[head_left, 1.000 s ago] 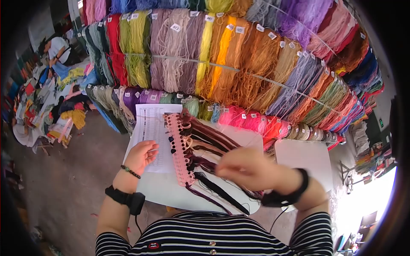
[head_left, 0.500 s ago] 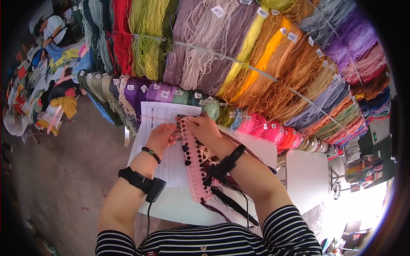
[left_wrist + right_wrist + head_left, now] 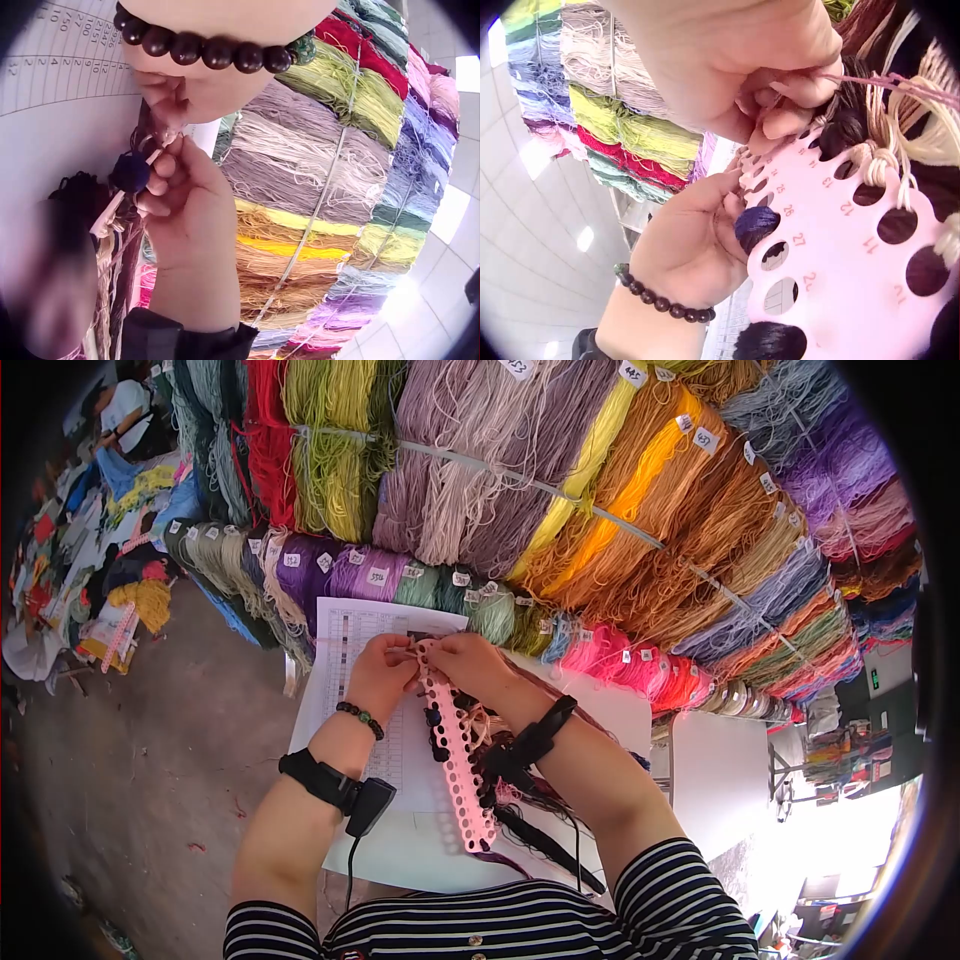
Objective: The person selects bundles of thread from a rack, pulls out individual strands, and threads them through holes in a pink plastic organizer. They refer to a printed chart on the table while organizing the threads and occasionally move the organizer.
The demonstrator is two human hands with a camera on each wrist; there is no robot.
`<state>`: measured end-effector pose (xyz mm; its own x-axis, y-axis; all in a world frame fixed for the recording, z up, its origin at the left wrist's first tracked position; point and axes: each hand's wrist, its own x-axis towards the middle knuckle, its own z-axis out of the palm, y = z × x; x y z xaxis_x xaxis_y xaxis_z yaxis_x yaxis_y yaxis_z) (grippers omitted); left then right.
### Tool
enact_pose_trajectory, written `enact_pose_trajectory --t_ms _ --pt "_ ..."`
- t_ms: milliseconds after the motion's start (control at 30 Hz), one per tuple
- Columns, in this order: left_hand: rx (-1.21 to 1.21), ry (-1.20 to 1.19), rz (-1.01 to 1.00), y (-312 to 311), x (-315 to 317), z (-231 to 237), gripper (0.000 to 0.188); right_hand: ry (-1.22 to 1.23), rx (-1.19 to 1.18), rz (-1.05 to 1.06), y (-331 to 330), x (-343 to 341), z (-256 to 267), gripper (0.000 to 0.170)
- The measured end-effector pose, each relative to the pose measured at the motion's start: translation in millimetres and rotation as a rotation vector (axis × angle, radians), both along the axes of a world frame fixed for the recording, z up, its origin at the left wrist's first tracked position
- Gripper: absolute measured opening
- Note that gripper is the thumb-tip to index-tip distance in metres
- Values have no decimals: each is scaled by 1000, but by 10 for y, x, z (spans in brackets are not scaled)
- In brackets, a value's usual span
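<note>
I see left hand (image 3: 380,672) gripping far end of pink holed board (image 3: 832,259), fingers curled at its edge. Right hand (image 3: 472,663) just beside, pinching mauve thread (image 3: 855,79) between fingertips. Board slants over printed sheet (image 3: 405,775) and white table (image 3: 400,850); knotted yarn bundles (image 3: 881,166) fill some holes. Labelled skeins (image 3: 470,500) hang behind.

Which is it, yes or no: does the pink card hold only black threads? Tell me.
No; the pink card also carries navy thread and cream thread.

The card (image 3: 825,225) is pink; the sleeves (image 3: 672,900), black with white stripes.
</note>
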<state>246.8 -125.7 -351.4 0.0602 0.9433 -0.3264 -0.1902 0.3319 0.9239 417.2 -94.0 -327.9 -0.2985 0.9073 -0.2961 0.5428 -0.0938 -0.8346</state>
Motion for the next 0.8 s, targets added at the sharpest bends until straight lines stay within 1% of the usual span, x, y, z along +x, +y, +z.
enact_pose_trajectory --t_ms 133,167,233,267,333,367,433,467,533,567,633,667,767,800 --pt "9 -21 -6 -2 -1 34 39 -125 103 70 25 -34 84 29" --pt "10 -29 -5 -1 0 30 39 -147 159 86 28 -39 58 30" --pt "41 46 -42 24 -8 -28 41 -190 271 121 37 -53 2 31" --pt "57 84 -59 35 -22 -46 42 -175 222 121 38 -53 1 30" --pt "211 362 -70 31 -70 -50 41 -142 121 121 34 -55 7 29" --pt "285 501 -77 10 -95 -51 41 -34 38 88 27 -37 -46 27" --pt "327 653 -94 -18 -251 -20 41 185 -127 14 15 9 -153 22" --pt "353 729 -106 -23 -297 27 40 202 -129 -2 4 20 -168 18" --pt "74 183 -38 -69 -301 190 39 237 -130 -35 -33 21 -178 12" --pt "-67 -89 -1 -89 -287 246 38 245 -116 -46 -48 20 -199 13" --pt "-60 -289 8 -94 -201 233 39 257 -85 -67 -61 17 -210 14" --pt "-57 -391 13 -94 -156 207 40 287 -120 -84 -65 24 -185 13" --pt "123 -85 -139 -52 -16 119 41 393 -237 -144 -105 67 -20 12" --pt "129 -16 -226 -75 11 127 45 442 -283 -173 -136 80 53 12"
